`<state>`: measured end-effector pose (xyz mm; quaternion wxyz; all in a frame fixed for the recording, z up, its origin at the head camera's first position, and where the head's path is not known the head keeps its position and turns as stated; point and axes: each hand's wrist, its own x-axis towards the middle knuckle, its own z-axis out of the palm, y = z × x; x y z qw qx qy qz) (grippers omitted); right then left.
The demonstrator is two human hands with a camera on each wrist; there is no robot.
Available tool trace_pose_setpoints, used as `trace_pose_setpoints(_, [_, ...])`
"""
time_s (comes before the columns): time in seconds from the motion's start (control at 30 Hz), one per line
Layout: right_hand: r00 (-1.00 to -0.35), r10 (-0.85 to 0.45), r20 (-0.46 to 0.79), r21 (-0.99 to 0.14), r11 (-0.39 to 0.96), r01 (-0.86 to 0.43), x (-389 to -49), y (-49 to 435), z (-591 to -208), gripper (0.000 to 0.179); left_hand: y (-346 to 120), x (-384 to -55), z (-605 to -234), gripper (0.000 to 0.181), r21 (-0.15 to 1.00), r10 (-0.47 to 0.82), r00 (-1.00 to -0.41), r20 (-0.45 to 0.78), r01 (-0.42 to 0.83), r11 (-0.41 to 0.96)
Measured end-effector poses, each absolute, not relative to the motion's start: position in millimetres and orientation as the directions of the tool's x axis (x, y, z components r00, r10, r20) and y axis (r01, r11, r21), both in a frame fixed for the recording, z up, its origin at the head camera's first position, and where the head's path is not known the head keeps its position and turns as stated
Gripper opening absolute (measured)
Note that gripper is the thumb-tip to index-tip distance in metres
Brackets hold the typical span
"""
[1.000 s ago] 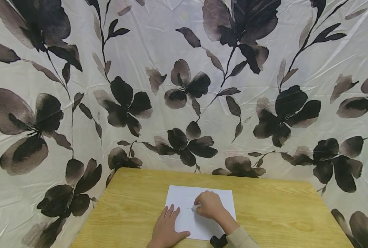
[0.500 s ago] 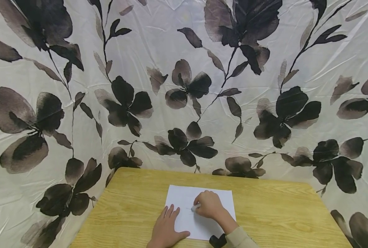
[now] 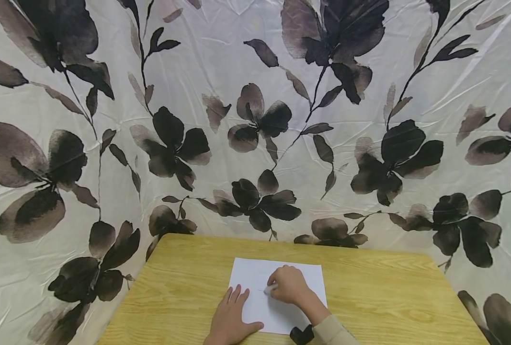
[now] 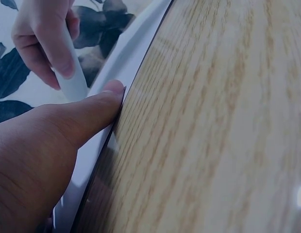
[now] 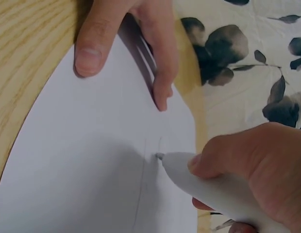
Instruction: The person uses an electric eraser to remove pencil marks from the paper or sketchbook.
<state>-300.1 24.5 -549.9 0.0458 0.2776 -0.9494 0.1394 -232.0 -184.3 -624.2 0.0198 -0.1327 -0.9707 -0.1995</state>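
Observation:
My left hand [image 3: 231, 318] lies flat with fingers spread on the left edge of a white sheet of paper [image 3: 251, 270]. In the left wrist view its thumb [image 4: 99, 104] presses along the paper's near edge. My right hand [image 3: 289, 285] grips a thick white pen-shaped electric eraser [image 5: 182, 170] that tapers to a small grey tip. That tip meets the sheet by a short faint pencil line, and a longer faint line runs beside it in the right wrist view. The eraser's rear part is hidden in the right palm.
The paper lies on a yellow wood-grain table [image 3: 376, 287]. A white cloth with dark flowers [image 3: 259, 120] hangs behind and at the sides. Around the right wrist is a black strap or device [image 3: 301, 335], beside a beige sleeve [image 3: 334, 331].
My right hand and the eraser have shifted very slightly left along the faint line. The left hand and the paper stay in place.

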Motion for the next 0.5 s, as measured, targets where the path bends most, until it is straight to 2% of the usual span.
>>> trace_pose_setpoints(0.5, [-0.843, -0.510, 0.175, -0.238, 0.808, -0.538, -299.1, 20.8, -551.1, 0.013, -186.0, -233.3, -626.5, 0.103, 0.391, 0.253, -0.966, 0.055, 0.254, 0.885])
